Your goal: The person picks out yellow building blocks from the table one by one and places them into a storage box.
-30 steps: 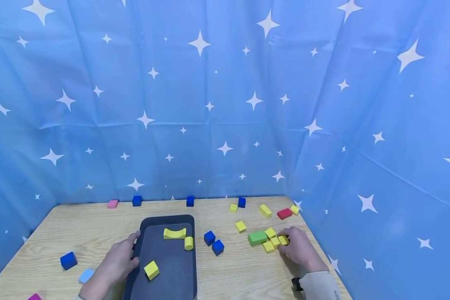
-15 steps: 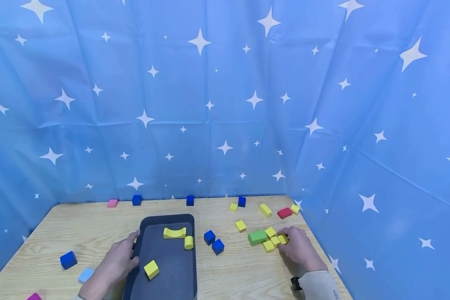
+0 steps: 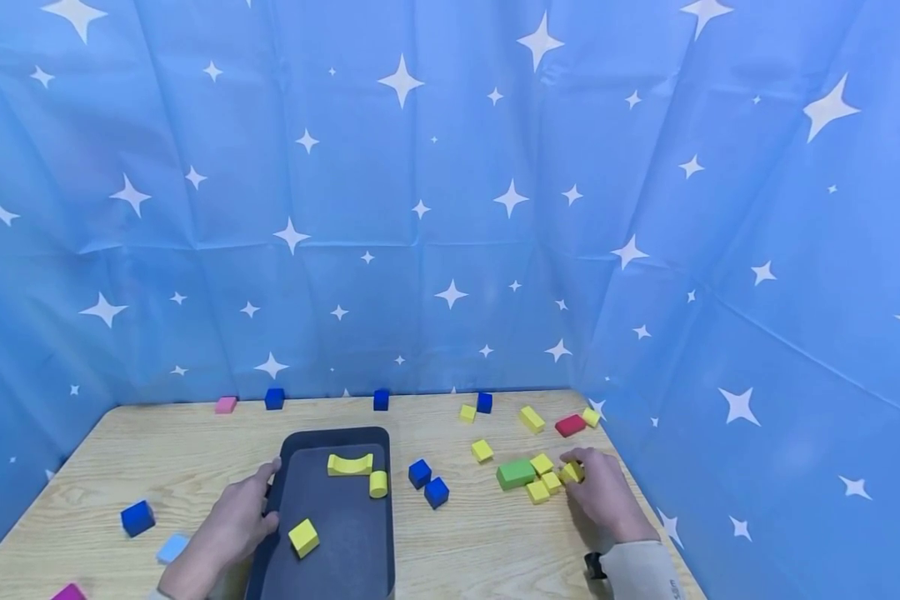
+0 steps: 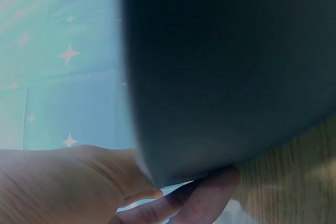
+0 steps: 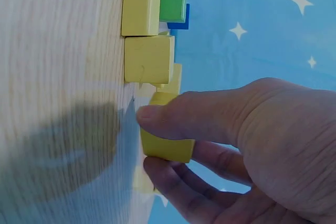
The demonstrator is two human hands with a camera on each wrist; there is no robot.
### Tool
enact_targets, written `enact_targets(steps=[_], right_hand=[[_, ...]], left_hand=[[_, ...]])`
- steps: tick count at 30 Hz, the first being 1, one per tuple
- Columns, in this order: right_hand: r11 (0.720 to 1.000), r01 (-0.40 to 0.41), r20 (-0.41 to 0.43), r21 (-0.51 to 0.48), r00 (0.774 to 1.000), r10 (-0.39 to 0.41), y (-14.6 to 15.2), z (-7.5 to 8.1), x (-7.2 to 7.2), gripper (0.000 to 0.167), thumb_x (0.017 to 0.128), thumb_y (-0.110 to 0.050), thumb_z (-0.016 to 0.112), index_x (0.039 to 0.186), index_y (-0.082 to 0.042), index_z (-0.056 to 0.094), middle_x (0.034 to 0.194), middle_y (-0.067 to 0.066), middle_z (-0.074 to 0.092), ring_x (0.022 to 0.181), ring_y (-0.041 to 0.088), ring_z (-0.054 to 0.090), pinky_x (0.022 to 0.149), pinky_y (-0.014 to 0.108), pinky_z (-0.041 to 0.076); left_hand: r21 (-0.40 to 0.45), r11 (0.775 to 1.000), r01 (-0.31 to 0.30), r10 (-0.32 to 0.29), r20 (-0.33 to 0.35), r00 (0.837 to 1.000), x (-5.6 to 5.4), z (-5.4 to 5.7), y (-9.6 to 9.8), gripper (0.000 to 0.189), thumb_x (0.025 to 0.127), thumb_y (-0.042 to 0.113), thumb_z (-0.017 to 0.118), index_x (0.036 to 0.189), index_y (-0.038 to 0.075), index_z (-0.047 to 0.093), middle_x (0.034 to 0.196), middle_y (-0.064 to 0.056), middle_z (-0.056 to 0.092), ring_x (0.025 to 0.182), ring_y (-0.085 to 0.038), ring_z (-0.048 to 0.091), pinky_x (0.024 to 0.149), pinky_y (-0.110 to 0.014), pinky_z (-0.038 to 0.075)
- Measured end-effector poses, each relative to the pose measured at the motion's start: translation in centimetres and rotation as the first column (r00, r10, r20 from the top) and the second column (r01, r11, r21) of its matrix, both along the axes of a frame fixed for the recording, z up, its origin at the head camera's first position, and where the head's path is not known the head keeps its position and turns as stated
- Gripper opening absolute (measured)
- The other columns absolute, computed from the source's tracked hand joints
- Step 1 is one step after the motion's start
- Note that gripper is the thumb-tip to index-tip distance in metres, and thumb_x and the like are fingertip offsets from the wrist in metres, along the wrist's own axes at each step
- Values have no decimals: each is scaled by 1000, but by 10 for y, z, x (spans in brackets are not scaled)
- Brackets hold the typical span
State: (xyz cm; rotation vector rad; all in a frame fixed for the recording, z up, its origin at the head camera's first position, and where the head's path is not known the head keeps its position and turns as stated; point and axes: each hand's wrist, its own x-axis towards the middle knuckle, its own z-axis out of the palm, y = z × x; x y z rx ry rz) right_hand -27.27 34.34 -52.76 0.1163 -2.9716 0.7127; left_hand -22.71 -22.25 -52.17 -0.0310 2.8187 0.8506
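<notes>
My right hand (image 3: 607,493) pinches a yellow block (image 5: 167,146) between thumb and fingers. In the right wrist view that block is a little off the table, with a shadow beneath. Beside it stand several yellow cubes (image 3: 537,492) and a green block (image 3: 515,474). On the other side, my left hand (image 3: 228,521) holds the left edge of a dark grey tray (image 3: 345,558); the tray's wall (image 4: 231,77) fills much of the left wrist view. The tray bears a yellow arch-shaped block (image 3: 349,466), a yellow cylinder (image 3: 378,484) and a yellow cube (image 3: 303,538).
Two blue cubes (image 3: 437,492) lie right of the tray. Further back are a red block (image 3: 570,426), a yellow oblong block (image 3: 532,418), more blue cubes (image 3: 381,400) and a pink block (image 3: 226,405). A light blue block (image 3: 172,548) lies by my left wrist. A starry curtain (image 3: 450,208) hangs behind.
My right hand has taken the yellow block up from the group of cubes and moved it slightly to the right. The left hand and tray stay in place.
</notes>
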Motion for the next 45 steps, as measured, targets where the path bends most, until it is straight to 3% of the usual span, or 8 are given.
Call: enact_targets(steps=[3, 6, 7, 14, 23, 37, 45], right_hand=[[1000, -6, -54, 5, 998, 6, 0, -1, 0, 42, 92, 11, 84, 133, 4, 82, 133, 28, 82, 116, 40, 80, 83, 45, 70], [1000, 8, -82, -6, 997, -9, -5, 1, 1, 43, 95, 8, 84, 138, 3, 81, 136, 27, 82, 126, 44, 79, 96, 54, 73], [999, 25, -64, -21, 998, -26, -12, 8, 5, 45, 96, 8, 83, 140, 3, 80, 138, 27, 81, 128, 46, 78, 100, 60, 71], [995, 67, -68, -77, 995, -72, -27, 14, 10, 55, 98, 9, 81, 152, 4, 71, 142, 26, 80, 130, 43, 79, 109, 60, 69], [996, 45, -111, -80, 992, -54, -38, 18, 10, 48, 95, 9, 85, 142, 2, 79, 140, 26, 81, 121, 38, 82, 103, 57, 71], [999, -14, -60, -37, 998, 12, -67, 20, 11, 52, 97, 3, 91, 148, -3, 79, 132, 16, 80, 110, 24, 81, 95, 45, 74], [993, -64, -107, -96, 993, 54, -89, 15, 14, 47, 93, 5, 93, 138, -2, 80, 125, 11, 84, 110, 19, 79, 95, 40, 73]], left_hand=[[-1, 1000, -1, 1, 2, 1000, 0, 1, 0, 81, 101, -5, 81, 170, -15, 41, 142, -40, 72, 125, -51, 78, 96, -57, 72], [0, 1000, 2, -2, -2, 1000, 0, 1, 1, 81, 101, -5, 81, 170, -15, 41, 143, -40, 72, 126, -52, 78, 96, -57, 72], [-1, 1000, 3, -3, -5, 1000, -1, 2, 1, 81, 101, -6, 81, 170, -15, 41, 143, -40, 72, 126, -52, 78, 96, -57, 72], [-5, 1000, 6, -6, -20, 1000, -1, 1, 2, 81, 101, -5, 81, 170, -16, 41, 144, -41, 71, 127, -52, 77, 98, -58, 72], [-3, 1000, 12, -12, -36, 999, 0, 1, 2, 81, 101, -6, 81, 170, -16, 41, 143, -41, 71, 128, -53, 77, 98, -59, 72], [-15, 1000, 17, -18, -43, 999, 1, 0, 2, 81, 100, -5, 82, 169, -17, 41, 144, -41, 71, 130, -54, 76, 98, -59, 72], [-10, 1000, 14, -14, -28, 999, 1, -1, 1, 81, 101, -6, 81, 170, -17, 40, 146, -43, 69, 131, -56, 75, 98, -59, 72]])
